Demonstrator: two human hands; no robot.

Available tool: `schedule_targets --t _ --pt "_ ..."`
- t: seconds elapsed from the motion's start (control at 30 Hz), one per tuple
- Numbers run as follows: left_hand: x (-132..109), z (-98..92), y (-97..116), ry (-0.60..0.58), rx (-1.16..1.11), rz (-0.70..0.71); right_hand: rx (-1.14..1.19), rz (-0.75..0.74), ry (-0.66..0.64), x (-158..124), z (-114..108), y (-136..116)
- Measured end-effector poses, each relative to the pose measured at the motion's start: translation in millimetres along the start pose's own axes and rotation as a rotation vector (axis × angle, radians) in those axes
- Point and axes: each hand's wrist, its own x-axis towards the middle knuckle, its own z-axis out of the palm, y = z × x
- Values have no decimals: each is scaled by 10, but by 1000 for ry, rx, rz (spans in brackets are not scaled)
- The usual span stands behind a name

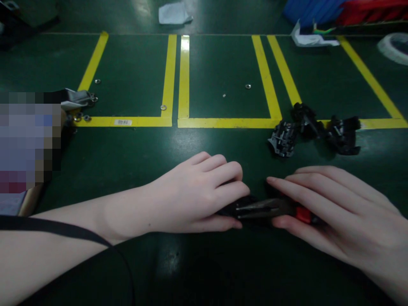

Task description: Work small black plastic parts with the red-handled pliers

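My left hand [207,193] is closed around a dark piece [228,209], most of it hidden under the fingers. My right hand [341,216] grips a pair of pliers [276,207] with a red part on the handle. The metal jaws point left and meet the dark piece by my left thumb and forefinger; whether they clamp it I cannot tell. Just beyond my right hand lie several black plastic parts, among them a ribbed one [283,138], a middle one [306,119] and a curved one [346,136].
Yellow tape lines [226,123] mark boxes on the green table. Small metal rings [247,86] lie about. At left are a blurred-out object [28,140] and a black strap [57,226]; white bags [174,13], blue and red bins [314,12] and a white ring [395,47] are farther back.
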Motion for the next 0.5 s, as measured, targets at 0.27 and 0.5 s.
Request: schedule_targets --t 0.27,0.5 --pt "-1 -15 12 -10 0 -4 -27 -69 -23 52 -30 -14" --pt "2 -32 9 -28 9 3 1 -61 12 6 -13 -10"
